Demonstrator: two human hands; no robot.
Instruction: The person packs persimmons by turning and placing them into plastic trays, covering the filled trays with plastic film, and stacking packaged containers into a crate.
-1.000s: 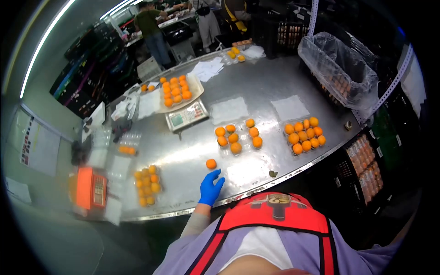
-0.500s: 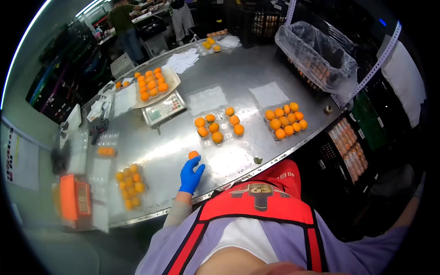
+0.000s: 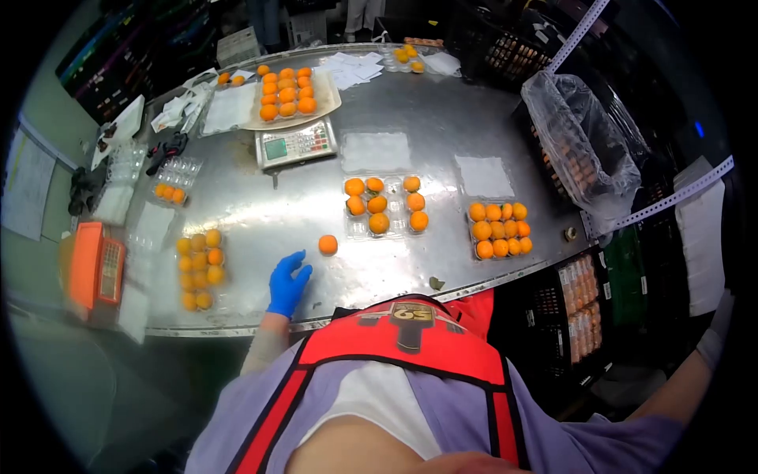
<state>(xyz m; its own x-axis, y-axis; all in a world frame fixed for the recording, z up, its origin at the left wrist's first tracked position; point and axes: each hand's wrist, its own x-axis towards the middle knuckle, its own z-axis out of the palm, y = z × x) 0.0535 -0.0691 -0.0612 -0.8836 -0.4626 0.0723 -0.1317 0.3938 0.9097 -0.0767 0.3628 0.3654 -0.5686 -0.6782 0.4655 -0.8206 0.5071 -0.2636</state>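
Observation:
My left hand (image 3: 287, 284), in a blue glove, hangs over the front edge of the metal table with its fingers apart and nothing in it. A single orange (image 3: 328, 245) lies just to its upper right, not touched. Behind that orange, a clear tray (image 3: 400, 207) holds several oranges with a gap between two groups. Further right is a filled tray of oranges (image 3: 500, 230), and to the left of my hand another tray of yellower fruit (image 3: 199, 268). My right hand is out of view; only part of the right arm (image 3: 679, 387) shows at the right.
A scale (image 3: 295, 145) bears a pan of oranges (image 3: 286, 93). At the left stands an orange device (image 3: 96, 265). A plastic-lined crate (image 3: 580, 150) is at the back right, and stacked black crates (image 3: 545, 304) stand beside the table. A green leaf (image 3: 436, 283) lies near the front edge.
The camera view has turned and shifted. My left hand has drawn away from the single orange, to the left. The trays stand as before.

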